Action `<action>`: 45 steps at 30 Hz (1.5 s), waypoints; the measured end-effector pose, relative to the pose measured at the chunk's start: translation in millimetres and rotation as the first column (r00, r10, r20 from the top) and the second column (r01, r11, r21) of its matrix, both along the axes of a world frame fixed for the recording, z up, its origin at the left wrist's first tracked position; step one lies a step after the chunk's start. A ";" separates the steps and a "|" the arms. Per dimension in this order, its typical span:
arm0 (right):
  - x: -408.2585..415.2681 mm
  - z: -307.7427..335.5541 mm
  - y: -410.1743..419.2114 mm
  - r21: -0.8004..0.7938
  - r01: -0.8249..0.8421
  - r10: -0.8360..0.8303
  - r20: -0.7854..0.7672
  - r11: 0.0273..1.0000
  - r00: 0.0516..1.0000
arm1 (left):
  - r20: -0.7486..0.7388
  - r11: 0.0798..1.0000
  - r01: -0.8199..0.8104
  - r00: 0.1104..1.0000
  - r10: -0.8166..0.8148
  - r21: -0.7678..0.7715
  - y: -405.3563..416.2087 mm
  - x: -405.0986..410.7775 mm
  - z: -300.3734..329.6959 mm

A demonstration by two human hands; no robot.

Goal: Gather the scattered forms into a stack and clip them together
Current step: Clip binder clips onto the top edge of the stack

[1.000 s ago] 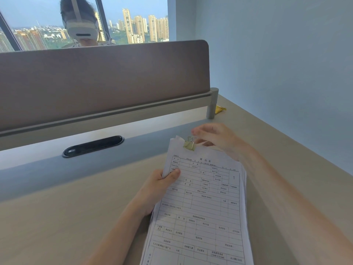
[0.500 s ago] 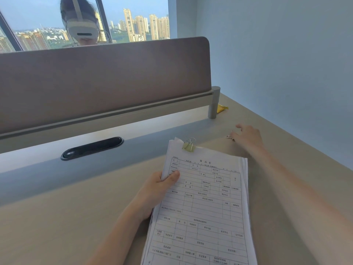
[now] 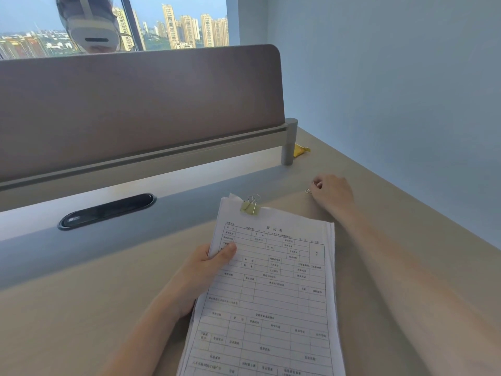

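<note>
Left hand (image 3: 206, 270) hasn't moved: thumb on top, fingers under, pinching the left edge of the stack of forms (image 3: 271, 294), which sits on the desk (image 3: 67, 308) in front of the person. Stack looks squared, slight fanning on the right edge.

Gold binder clip (image 3: 250, 206) is on the top edge near the left corner, handles up. A second ago the right hand was at that clip; it has let go, so clip one looks seated.

Right hand (image 3: 332, 192) has since gone out to the desk at the right, well apart from the stack. Fingers curled shut over a small silver clip (image 3: 309, 189); can't tell if it's actually lifted or just touched.

Read: first clip done, likely fetching a second for the top-right corner, where the sheets fan.
</note>
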State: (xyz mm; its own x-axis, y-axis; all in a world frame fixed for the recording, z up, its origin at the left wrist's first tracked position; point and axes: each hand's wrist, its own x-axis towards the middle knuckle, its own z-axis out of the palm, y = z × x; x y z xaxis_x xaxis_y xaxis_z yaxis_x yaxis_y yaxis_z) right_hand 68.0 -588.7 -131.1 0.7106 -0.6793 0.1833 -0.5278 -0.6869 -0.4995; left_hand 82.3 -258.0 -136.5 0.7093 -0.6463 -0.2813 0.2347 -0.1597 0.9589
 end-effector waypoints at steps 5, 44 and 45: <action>-10.6 1.4 2.6 0.135 -0.022 0.012 0.078 0.991 0.997 | 0.006 1.000 -0.007 1.000 0.007 -0.008 -0.6 -2.0 0.1; -75.5 51.5 45.0 0.679 -0.352 0.267 0.231 0.645 0.935 | 0.070 1.000 -0.003 0.998 0.003 0.008 -0.9 -4.3 -1.6; -76.0 51.3 44.1 0.668 -0.351 0.259 0.237 0.657 0.936 | 0.071 1.000 -0.004 0.997 0.003 0.009 -0.9 -4.0 -2.2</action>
State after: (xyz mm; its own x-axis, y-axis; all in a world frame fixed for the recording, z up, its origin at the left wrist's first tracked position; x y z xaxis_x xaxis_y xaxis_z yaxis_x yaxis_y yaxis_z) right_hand -8.0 -544.6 -79.8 0.9068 -0.3917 -0.1556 -0.2618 -0.2342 -0.9363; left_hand 78.4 -258.9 -138.6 0.7300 -0.6415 -0.2358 0.1664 -0.1678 0.9717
